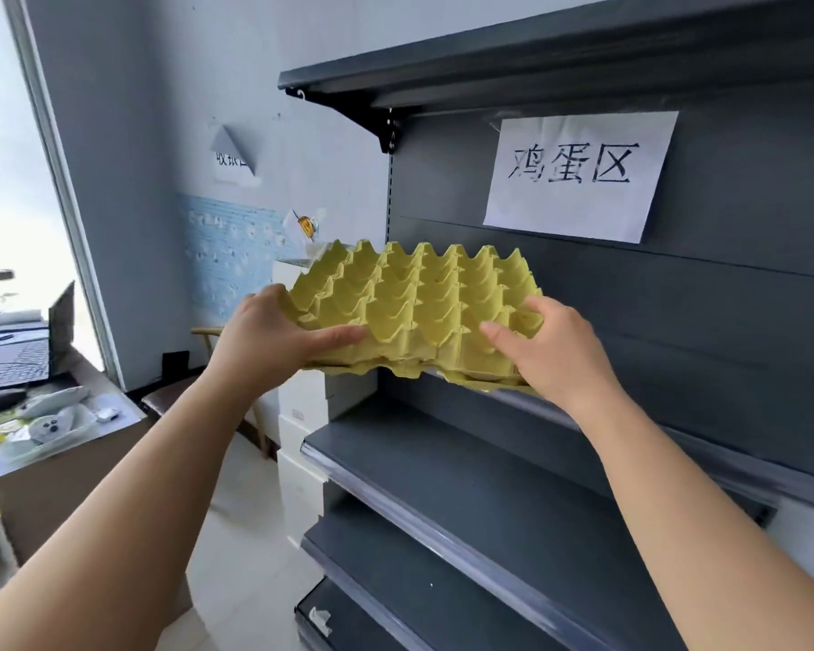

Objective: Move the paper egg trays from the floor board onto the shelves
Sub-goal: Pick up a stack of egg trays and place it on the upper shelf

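- The yellow egg trays (414, 298), a small nested stack by the layered near edge, are held level at the upper shelf (706, 451). Their right part is over its near edge and their left part juts past its end. Whether they rest on it yet I cannot tell.
- Moulded paper pulp like this is likely light and stiff enough to carry flat. It is rough rather than slippery, but the thin rims can crush or tear.
- The best hold is probably at opposite near corners with support beneath.
- The left hand (264, 340) grips the near left corner, thumb lying along the top.
- The right hand (560, 354) clasps the near right corner, bent fingers over the cups.
- A paper sign (579, 176) hangs on the back panel above the trays.
- A lower shelf (442, 458) sits beneath, and a desk with a laptop (29, 350) stands far left.
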Motion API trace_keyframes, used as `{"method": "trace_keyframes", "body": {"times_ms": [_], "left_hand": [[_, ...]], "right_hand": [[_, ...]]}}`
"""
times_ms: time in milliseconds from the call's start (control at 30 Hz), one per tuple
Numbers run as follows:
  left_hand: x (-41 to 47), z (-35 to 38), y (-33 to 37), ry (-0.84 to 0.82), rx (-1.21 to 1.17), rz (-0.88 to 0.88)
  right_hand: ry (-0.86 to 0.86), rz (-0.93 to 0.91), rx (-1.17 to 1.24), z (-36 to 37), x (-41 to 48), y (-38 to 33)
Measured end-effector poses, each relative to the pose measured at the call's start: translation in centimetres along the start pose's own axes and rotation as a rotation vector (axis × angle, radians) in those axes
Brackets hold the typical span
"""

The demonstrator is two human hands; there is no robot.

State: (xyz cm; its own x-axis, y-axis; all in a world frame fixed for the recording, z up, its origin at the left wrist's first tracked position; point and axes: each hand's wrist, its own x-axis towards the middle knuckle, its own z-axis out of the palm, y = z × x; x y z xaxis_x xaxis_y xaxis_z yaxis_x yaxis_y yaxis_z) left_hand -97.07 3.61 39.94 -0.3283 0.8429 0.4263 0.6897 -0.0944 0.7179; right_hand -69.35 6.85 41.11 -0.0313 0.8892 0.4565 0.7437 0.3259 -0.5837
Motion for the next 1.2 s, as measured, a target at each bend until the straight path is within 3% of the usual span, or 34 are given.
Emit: {"method": "trace_keyframes", "body": {"times_ms": [400, 700, 1200], "left_hand": [[17.0, 5.6, -3.9, -0.009, -0.145, 0.010], [26.7, 8.1, -8.5, -0.150, -0.178, 0.049], [31.7, 11.0, -10.8, -0.231, -0.123, 0.226]], "right_hand": [[-0.008, 0.014, -0.082, 7.6, 14.8, 0.1], [0.055, 0.121, -0.170, 13.0, 19.6, -0.9], [0.124, 0.293, -0.235, 15.3, 22.1, -1.3]]}}
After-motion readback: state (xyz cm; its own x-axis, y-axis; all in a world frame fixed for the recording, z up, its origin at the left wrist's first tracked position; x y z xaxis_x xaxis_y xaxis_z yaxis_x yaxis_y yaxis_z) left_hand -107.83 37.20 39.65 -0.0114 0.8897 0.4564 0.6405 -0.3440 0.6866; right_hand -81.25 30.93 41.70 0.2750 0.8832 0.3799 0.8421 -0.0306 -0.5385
